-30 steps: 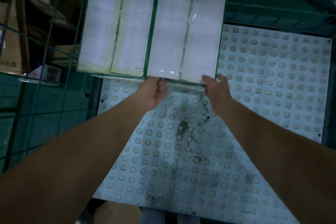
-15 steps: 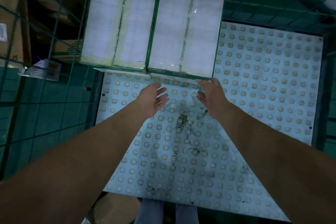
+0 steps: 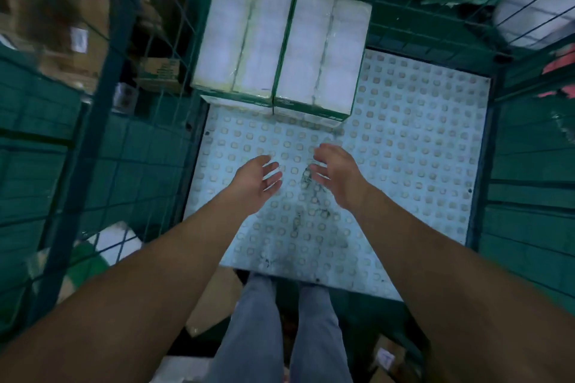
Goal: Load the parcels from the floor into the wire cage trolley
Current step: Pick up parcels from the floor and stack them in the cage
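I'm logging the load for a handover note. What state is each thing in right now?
Left hand: open, holding nothing, above the trolley floor.
Right hand: open, holding nothing, clear of the boxes.
Left box: taped shut, in the far left corner of the cage.
Right box: taped shut, beside and against the left box.
Trolley floor: studded, scuffed, otherwise bare.

Dim scene with a strong blue-green cast. Light falls from above, brightest on the studded trolley floor [image 3: 404,140] and the white tops of the taped parcels [image 3: 280,43], whose tape gives faint glare. Corners fall dark; the upper left is motion-blurred. Wide-angle distortion bows the cage wires [image 3: 102,96].
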